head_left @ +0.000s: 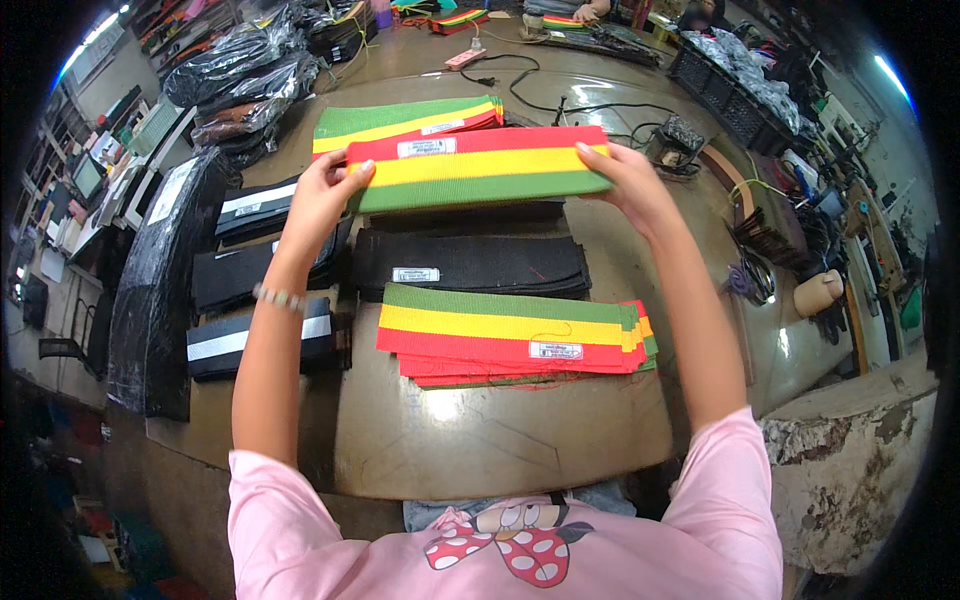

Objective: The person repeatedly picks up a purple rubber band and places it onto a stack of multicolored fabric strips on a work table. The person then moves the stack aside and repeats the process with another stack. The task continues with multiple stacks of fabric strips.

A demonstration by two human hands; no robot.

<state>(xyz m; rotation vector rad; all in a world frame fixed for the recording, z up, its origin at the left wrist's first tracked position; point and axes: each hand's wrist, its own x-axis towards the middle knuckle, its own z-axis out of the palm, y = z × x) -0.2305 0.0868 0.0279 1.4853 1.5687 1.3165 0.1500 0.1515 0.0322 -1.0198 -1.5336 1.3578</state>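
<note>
From here I see the left hand (328, 190) and right hand (628, 182) pinching a striped band (480, 165) by opposite ends. I judge this a holding-out step; the next move calls for even tension.

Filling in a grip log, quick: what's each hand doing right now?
Left hand: closed, holding the left end of the red-yellow-green strip.
Right hand: closed, holding that strip's right end.

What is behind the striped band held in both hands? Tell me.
Past the top edge of the band, part of a striped stack shows; below its bottom edge, some dark cloth. The band hides whatever lies directly behind it; that part cannot be seen.
</note>
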